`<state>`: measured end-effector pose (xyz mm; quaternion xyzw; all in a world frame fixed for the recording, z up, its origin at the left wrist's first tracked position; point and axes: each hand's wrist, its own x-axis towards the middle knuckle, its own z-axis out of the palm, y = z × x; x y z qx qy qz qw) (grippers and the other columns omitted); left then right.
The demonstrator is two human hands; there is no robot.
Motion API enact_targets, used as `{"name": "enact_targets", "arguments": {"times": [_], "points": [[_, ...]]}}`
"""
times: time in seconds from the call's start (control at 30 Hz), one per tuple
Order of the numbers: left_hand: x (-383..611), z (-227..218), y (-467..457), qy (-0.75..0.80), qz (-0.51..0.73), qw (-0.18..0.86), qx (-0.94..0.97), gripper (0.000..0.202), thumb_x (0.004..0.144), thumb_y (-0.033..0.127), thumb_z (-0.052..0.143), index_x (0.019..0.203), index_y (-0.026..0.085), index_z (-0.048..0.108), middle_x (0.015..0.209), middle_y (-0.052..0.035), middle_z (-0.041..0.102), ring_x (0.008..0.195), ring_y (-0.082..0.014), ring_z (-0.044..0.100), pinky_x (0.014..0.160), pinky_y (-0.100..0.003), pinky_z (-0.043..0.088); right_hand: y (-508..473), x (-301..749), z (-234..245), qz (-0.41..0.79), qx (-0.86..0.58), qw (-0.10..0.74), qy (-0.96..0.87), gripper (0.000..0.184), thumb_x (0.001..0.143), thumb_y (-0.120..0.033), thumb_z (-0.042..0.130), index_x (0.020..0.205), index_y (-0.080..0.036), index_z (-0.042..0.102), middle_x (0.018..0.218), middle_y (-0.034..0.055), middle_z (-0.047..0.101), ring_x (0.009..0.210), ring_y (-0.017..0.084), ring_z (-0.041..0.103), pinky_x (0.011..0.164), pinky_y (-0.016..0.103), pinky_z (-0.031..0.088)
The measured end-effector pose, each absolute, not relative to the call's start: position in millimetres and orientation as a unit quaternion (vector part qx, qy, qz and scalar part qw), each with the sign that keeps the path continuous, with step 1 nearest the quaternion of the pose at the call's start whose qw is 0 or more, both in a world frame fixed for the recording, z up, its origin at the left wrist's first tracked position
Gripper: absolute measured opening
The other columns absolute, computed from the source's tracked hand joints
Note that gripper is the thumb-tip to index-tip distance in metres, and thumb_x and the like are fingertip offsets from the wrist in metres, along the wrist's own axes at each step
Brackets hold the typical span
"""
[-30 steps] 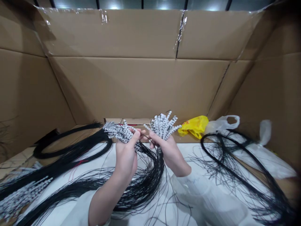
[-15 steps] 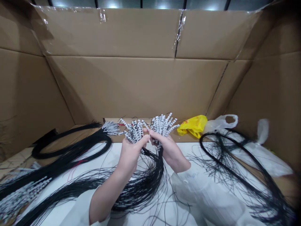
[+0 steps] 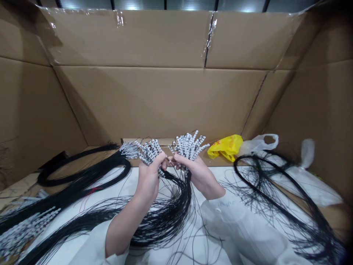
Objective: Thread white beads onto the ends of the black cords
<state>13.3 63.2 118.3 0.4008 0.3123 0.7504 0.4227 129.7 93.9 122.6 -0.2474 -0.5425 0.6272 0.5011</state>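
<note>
My left hand (image 3: 148, 179) is closed round a bunch of thin black cords whose white patterned tag ends (image 3: 150, 151) fan out above the fingers. My right hand (image 3: 196, 173) grips a second bunch with its own white tag ends (image 3: 188, 145) standing upright. Thumbs and fingertips of both hands meet between the two bunches. The black cords (image 3: 171, 209) hang down in a loop below my hands over the white table surface (image 3: 132, 186).
Cardboard walls (image 3: 165, 99) enclose the work area. A thick black cord bundle (image 3: 82, 180) lies at left, more tagged ends (image 3: 22, 230) at lower left. Loose black cord loops (image 3: 275, 191) lie right. A yellow bag (image 3: 226, 146) and white plastic bags (image 3: 259, 143) sit behind.
My left hand's bunch swung right toward the right hand's bunch, then back a little left. Both hands stay closed on their bunches.
</note>
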Motion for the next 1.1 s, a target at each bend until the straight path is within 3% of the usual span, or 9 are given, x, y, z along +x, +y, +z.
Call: {"name": "enact_targets", "arguments": {"times": [0.17,0.33,0.53,0.83,1.1], "points": [[12.3,120.3,65.3,0.307,0.756,0.444,0.371,0.012,0.077,0.023,0.058,0.07,0.012,0.058,0.056,0.0021,0.053,0.053,-0.0081,0.046,0.063,-0.024,0.042,98.8,133.4,123.0,0.65,-0.219,0.463,-0.561,0.016,0.07,-0.025,0.068,0.082,-0.015,0.064,0.078,0.0023,0.063,0.074,0.013,0.057,0.07,0.027,0.042],[13.4,122.8,60.9,0.316,0.756,0.441,0.365,0.011,0.077,0.025,0.057,0.075,0.015,0.053,0.071,-0.0021,0.064,0.047,-0.008,0.048,0.056,-0.025,0.041,100.4,132.8,123.7,0.664,-0.253,0.495,-0.5,0.021,0.065,-0.025,0.071,0.081,-0.016,0.062,0.08,0.0006,0.059,0.068,0.01,0.052,0.064,0.026,0.04],[15.4,123.7,54.7,0.34,0.732,0.439,0.394,0.013,0.078,0.027,0.056,0.072,0.015,0.054,0.066,-0.0015,0.061,0.054,-0.0105,0.052,0.06,-0.025,0.043,101.7,131.2,124.3,0.66,-0.286,0.514,-0.467,0.02,0.062,-0.026,0.072,0.074,-0.014,0.06,0.069,-0.0021,0.054,0.059,0.008,0.044,0.058,0.025,0.033],[13.4,128.2,46.7,0.384,0.695,0.426,0.434,0.018,0.078,0.028,0.057,0.072,0.013,0.063,0.072,-0.0042,0.063,0.072,-0.0149,0.056,0.076,-0.03,0.043,98.9,130.7,125.6,0.661,-0.285,0.524,-0.455,0.021,0.061,-0.025,0.073,0.074,-0.014,0.061,0.073,-0.0014,0.056,0.063,0.008,0.046,0.062,0.025,0.034],[10.8,128.5,53.5,0.383,0.686,0.406,0.467,0.012,0.074,0.019,0.057,0.063,0.015,0.059,0.065,0.0004,0.058,0.067,-0.0126,0.054,0.07,-0.026,0.042,100.3,130.8,125.1,0.666,-0.275,0.511,-0.469,0.016,0.064,-0.025,0.071,0.069,-0.014,0.061,0.059,-0.0038,0.051,0.055,0.006,0.043,0.058,0.024,0.033]]}}
